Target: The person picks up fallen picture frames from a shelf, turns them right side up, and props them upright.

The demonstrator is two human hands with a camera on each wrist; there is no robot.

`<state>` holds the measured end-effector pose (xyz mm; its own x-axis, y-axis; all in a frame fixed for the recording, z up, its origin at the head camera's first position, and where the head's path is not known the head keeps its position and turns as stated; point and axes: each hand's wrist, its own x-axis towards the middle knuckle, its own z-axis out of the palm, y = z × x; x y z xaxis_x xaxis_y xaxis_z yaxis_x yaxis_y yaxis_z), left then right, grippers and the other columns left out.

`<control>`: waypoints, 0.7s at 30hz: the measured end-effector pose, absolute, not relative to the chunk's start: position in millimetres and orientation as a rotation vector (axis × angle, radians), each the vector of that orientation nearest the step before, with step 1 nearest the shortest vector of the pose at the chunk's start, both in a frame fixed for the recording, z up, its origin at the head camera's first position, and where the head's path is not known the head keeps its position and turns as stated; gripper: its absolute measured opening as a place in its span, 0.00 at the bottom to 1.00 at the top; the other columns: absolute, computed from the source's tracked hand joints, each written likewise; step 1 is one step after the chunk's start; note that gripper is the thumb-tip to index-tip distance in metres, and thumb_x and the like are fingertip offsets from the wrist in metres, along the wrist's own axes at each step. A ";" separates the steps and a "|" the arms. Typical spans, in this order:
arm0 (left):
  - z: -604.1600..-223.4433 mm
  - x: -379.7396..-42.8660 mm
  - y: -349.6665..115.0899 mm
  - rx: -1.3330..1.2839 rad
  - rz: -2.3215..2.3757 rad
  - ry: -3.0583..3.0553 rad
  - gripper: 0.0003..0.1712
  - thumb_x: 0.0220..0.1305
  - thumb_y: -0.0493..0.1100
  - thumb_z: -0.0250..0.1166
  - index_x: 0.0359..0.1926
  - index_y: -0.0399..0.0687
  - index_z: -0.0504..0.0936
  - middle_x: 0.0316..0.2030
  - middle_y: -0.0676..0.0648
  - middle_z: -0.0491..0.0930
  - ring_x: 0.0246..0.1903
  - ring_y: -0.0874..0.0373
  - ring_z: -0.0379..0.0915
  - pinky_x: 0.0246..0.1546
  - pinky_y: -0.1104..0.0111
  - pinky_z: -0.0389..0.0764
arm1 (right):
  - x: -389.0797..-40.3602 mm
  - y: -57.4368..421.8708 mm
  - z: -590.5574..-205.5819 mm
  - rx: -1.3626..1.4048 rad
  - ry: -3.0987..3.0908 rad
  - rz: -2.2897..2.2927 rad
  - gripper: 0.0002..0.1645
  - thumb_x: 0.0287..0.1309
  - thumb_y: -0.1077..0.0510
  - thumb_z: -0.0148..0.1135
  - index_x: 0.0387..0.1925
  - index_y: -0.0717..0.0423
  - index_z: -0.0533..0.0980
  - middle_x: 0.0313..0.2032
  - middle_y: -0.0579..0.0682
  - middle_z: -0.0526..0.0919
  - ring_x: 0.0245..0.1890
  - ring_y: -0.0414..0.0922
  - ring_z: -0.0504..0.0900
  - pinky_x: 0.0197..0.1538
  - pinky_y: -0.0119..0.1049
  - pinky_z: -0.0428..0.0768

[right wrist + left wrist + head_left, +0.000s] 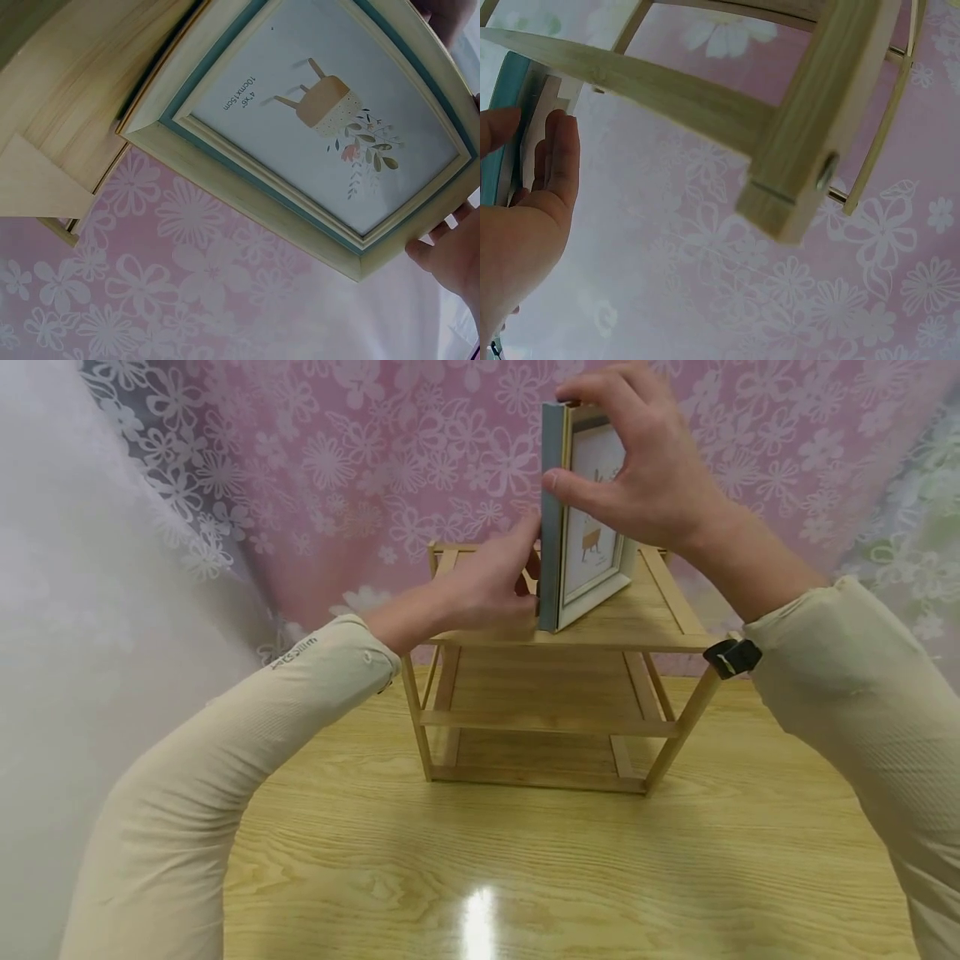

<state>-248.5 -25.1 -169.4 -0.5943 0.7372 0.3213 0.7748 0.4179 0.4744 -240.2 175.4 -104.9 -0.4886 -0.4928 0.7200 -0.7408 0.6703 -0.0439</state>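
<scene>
A picture frame (596, 510), cream with a blue-grey side, stands upright and turned at an angle on the top board of a wooden rack (558, 727). My right hand (648, 460) grips its upper part, thumb against the blue-grey side and fingers over the top. Low on the other side, my left hand (487, 577) holds it, some fingertips hidden behind. The left wrist view has the frame's teal edge (506, 112) between thumb and fingers. A stool and flowers are printed on the picture (322, 120) in the right wrist view, inside a teal inner band.
The rack has several shelves, slanted legs and slatted edges, and stands on a wood-grain table (450, 852). A pink curtain (337, 460) with white flowers hangs close behind it. White fabric (112, 568) hangs at the left. A black device (733, 657) sits at the right cuff.
</scene>
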 end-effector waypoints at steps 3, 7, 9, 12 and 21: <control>-171.1 -249.7 -23.3 -1.391 -0.905 -2.581 0.31 0.63 0.30 0.59 0.63 0.37 0.55 0.51 0.43 0.73 0.44 0.55 0.76 0.45 0.69 0.79 | -240.9 177.9 -105.3 0.954 -2.184 0.469 0.36 0.60 0.54 0.68 0.67 0.56 0.67 0.66 0.58 0.66 0.69 0.49 0.58 0.73 0.38 0.53; -173.4 -251.0 -19.3 -1.369 -0.900 -2.558 0.30 0.64 0.29 0.57 0.64 0.37 0.56 0.49 0.43 0.75 0.42 0.55 0.77 0.44 0.70 0.79 | -242.1 181.2 -105.9 0.984 -2.163 0.471 0.36 0.60 0.53 0.68 0.67 0.56 0.67 0.66 0.59 0.66 0.68 0.51 0.59 0.73 0.38 0.54; -174.7 -251.3 -17.1 -1.357 -0.914 -2.551 0.29 0.65 0.29 0.57 0.64 0.37 0.56 0.49 0.43 0.75 0.41 0.56 0.77 0.43 0.70 0.79 | -243.4 183.3 -106.4 1.018 -2.137 0.471 0.36 0.61 0.53 0.67 0.67 0.58 0.67 0.65 0.62 0.67 0.67 0.52 0.60 0.72 0.39 0.55; -176.3 -250.6 -14.1 -1.336 -0.930 -2.545 0.28 0.65 0.28 0.56 0.63 0.37 0.57 0.46 0.43 0.77 0.39 0.56 0.78 0.41 0.70 0.79 | -245.1 186.9 -107.2 1.066 -2.096 0.475 0.35 0.61 0.52 0.67 0.66 0.60 0.67 0.64 0.65 0.67 0.66 0.55 0.61 0.71 0.39 0.57; -177.2 -249.4 -9.2 -1.311 -0.913 -2.534 0.27 0.64 0.26 0.55 0.62 0.37 0.58 0.47 0.42 0.77 0.38 0.56 0.78 0.40 0.70 0.79 | -242.0 193.5 -105.9 1.044 -2.132 0.518 0.35 0.58 0.56 0.68 0.66 0.57 0.68 0.64 0.62 0.68 0.65 0.52 0.62 0.71 0.38 0.58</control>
<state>-249.4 -9.2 -177.2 -0.6081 0.6924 0.3884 0.7810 0.4341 0.4490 -242.0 193.5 -105.9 -0.4329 -0.5231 0.7342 -0.8017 0.5958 -0.0483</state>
